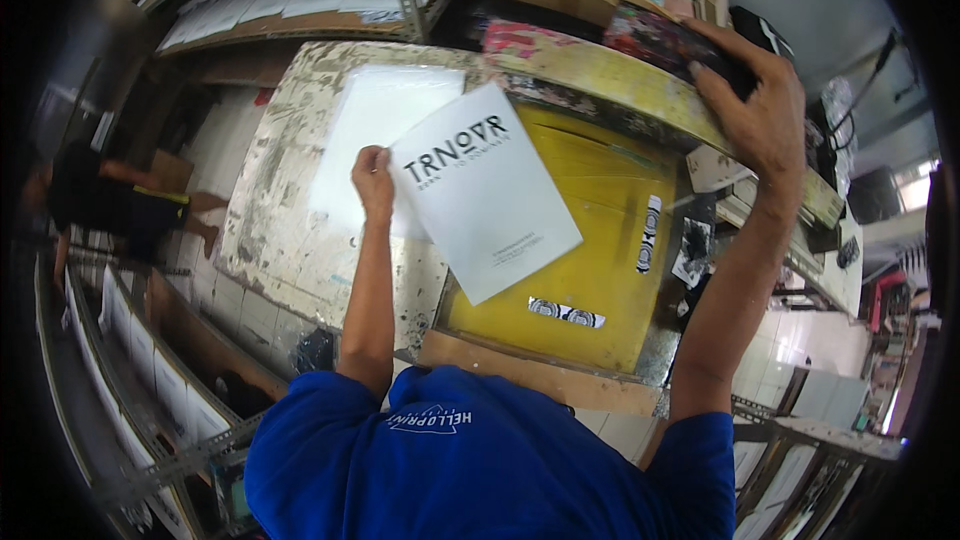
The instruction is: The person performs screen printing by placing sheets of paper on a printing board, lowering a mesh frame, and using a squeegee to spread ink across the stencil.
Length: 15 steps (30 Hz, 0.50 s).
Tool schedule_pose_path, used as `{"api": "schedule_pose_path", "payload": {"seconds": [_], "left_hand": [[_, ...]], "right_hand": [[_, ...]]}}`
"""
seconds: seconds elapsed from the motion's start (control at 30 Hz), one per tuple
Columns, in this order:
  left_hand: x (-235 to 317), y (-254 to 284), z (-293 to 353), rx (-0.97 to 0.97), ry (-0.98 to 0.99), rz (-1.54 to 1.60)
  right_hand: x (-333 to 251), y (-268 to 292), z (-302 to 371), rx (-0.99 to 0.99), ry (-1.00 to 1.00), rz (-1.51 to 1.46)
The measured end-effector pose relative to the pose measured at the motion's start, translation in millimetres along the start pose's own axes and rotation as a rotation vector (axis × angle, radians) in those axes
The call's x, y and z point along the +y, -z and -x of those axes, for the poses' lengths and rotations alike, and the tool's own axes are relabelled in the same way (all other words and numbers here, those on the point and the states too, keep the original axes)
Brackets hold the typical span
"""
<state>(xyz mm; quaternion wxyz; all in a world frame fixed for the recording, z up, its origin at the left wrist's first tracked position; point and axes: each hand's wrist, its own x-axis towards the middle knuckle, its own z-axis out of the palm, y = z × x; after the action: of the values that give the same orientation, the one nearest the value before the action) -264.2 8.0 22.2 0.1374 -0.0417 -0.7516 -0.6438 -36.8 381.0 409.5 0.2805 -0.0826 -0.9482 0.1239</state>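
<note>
My left hand (373, 178) pinches the left edge of a white printed sheet (490, 210) with black lettering. The sheet is tilted and partly overlaps a yellow board (610, 240). Under and beyond my left hand, a stack of blank white sheets (385, 110) lies on the worn table. At the upper right, my right hand (755, 100) is wrapped around a dark, ink-stained block (655, 40). This block is at the paint-smeared wooden bar (600, 75) along the board's far side. My right fingertips are partly hidden behind it.
Two black-and-white patterned strips, one upright (649, 233) and one lying across (566, 313), are on the yellow board. A rack (290, 25) with printed sheets stands at the far left. Another person (115, 195) is at left, beside low shelves (150, 340).
</note>
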Motion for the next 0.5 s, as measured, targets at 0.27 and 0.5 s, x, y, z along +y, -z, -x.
{"api": "schedule_pose_path", "payload": {"seconds": [0.27,0.5], "left_hand": [[-67,205,-8,0.509,0.084,-0.074],[-80,294,-18,0.968,0.228,-0.303]], "right_hand": [[-2,-6,4,-0.008,0.009,-0.105],[-4,-5,3,0.018,0.048,-0.109]]}}
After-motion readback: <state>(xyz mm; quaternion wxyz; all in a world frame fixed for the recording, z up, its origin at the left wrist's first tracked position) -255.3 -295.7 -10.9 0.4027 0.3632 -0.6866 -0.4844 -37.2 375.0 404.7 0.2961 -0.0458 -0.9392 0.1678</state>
